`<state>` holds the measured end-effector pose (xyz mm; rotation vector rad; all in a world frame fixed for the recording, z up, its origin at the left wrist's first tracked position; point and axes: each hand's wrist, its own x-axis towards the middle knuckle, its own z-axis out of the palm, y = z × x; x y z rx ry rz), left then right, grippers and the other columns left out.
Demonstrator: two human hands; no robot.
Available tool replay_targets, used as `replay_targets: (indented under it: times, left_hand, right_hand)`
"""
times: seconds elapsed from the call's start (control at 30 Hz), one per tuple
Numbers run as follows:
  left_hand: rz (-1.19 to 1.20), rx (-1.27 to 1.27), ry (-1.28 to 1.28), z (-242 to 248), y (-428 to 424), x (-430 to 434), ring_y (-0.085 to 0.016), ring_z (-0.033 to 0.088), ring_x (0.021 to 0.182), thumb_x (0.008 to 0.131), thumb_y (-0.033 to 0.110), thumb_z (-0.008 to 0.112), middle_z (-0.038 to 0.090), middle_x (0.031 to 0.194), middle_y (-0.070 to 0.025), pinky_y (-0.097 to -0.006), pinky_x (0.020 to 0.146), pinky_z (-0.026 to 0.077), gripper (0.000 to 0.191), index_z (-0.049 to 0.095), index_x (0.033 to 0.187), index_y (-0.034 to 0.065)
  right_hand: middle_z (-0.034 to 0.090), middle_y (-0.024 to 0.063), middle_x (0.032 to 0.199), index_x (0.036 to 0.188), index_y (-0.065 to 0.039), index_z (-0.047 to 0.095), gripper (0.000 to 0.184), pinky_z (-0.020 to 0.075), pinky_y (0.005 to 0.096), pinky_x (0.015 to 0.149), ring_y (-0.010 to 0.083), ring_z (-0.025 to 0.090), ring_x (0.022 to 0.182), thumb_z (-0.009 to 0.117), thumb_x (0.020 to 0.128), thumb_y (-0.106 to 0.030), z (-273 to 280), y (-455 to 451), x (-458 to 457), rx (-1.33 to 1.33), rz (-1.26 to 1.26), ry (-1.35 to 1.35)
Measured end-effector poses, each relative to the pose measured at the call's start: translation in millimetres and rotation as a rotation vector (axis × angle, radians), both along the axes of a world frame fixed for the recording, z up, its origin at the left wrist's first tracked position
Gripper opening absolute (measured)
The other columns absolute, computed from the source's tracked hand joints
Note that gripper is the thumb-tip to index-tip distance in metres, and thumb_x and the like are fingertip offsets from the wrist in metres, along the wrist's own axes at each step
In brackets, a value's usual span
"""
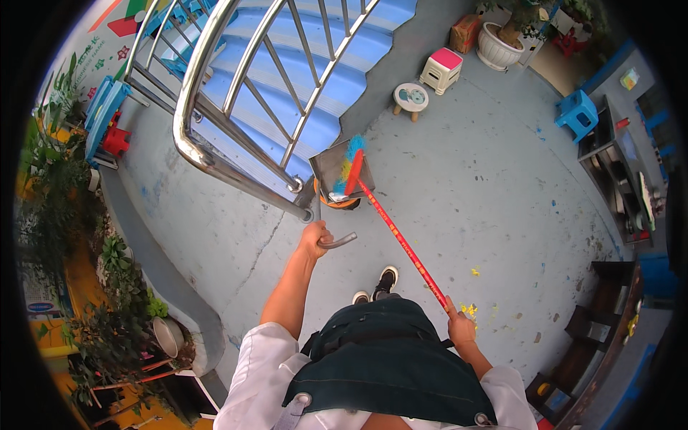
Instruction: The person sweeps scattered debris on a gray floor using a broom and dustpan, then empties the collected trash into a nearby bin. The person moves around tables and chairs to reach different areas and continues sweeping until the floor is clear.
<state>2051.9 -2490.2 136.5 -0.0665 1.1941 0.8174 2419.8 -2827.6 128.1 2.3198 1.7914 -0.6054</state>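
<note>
My left hand (pixel 316 238) grips the bent grey metal handle (pixel 339 241) of a dustpan. The dustpan (pixel 329 164) is tilted at the foot of the blue stairs, over a round orange-rimmed object (pixel 341 203) that it partly hides. My right hand (pixel 461 325) is closed around the lower part of a red broom stick (pixel 400 239) bearing writing. At the stick's far end, the broom's red head (pixel 354 173), with blue and yellow bristles (pixel 356 144), lies over the dustpan's pan.
A steel stair railing (pixel 188 129) stands ahead on the left, beside blue steps (pixel 322 80). Two small stools (pixel 411 98) and a white planter (pixel 500 47) are farther off. Shelving (pixel 615 177) and a blue stool (pixel 578 114) stand right; a planted bed's curb (pixel 161 290) curves along the left.
</note>
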Motion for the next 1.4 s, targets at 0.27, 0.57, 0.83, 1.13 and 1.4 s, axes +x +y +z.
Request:
replay_targets:
  times: [0.27,0.57,0.83,1.13,1.4]
  left_hand:
    - [-0.174,0.094,0.307,-54.7,34.0,25.9,-0.019,0.038,0.041,0.090,0.008,0.048,0.037,0.054,-0.0034,-0.0360,0.038,0.029,0.010,0.046,0.080,0.0070]
    - [-0.857,0.442,1.269,-160.0,58.7,-18.5,-0.043,0.063,0.085,0.087,0.020,0.050,0.063,0.087,-0.0299,-0.0469,0.073,0.049,0.031,0.061,0.090,-0.0085]
    - [-1.036,0.510,1.220,-92.6,73.7,-116.0,-0.049,0.059,0.096,0.091,0.025,0.050,0.062,0.095,-0.0339,-0.0512,0.086,0.046,0.035,0.055,0.097,-0.0088]
    - [-1.000,0.588,1.116,-80.9,66.7,-100.2,-0.052,0.057,0.095,0.092,0.023,0.049,0.060,0.095,-0.0364,-0.0524,0.085,0.045,0.035,0.051,0.098,-0.0106]
    - [-0.973,0.649,1.082,-90.7,93.7,-103.8,-0.052,0.056,0.100,0.091,0.021,0.048,0.059,0.099,-0.0373,-0.0514,0.088,0.043,0.035,0.052,0.098,-0.0130]
  right_hand:
    - [0.060,0.0147,0.073,0.146,-0.034,0.032,0.072,0.0515,0.0481,0.062,0.0349,0.062,0.065,0.060,0.083,-0.012,-36.6,37.3,-49.2,0.108,-0.050,0.115]
    - [0.063,0.0135,0.078,0.142,-0.034,0.039,0.067,0.0513,0.0461,0.063,0.0357,0.062,0.068,0.061,0.083,-0.011,-22.8,1.4,-93.3,0.110,-0.303,0.241]
    - [0.066,0.0230,0.099,0.143,-0.027,0.040,0.068,0.0527,0.0412,0.080,0.0382,0.066,0.089,0.063,0.082,-0.007,16.5,3.9,-250.5,0.032,-0.845,0.506]
    - [0.063,0.0072,0.076,0.148,-0.023,0.033,0.059,0.0453,0.0266,0.053,0.0138,0.055,0.057,0.057,0.094,-0.018,28.0,82.7,-376.5,-0.045,-1.152,1.228]
    - [0.064,0.0274,0.093,0.145,-0.024,0.036,0.061,0.0518,0.0487,0.072,0.0439,0.063,0.081,0.058,0.088,-0.018,-50.7,78.7,-475.3,-0.019,-0.883,0.568]
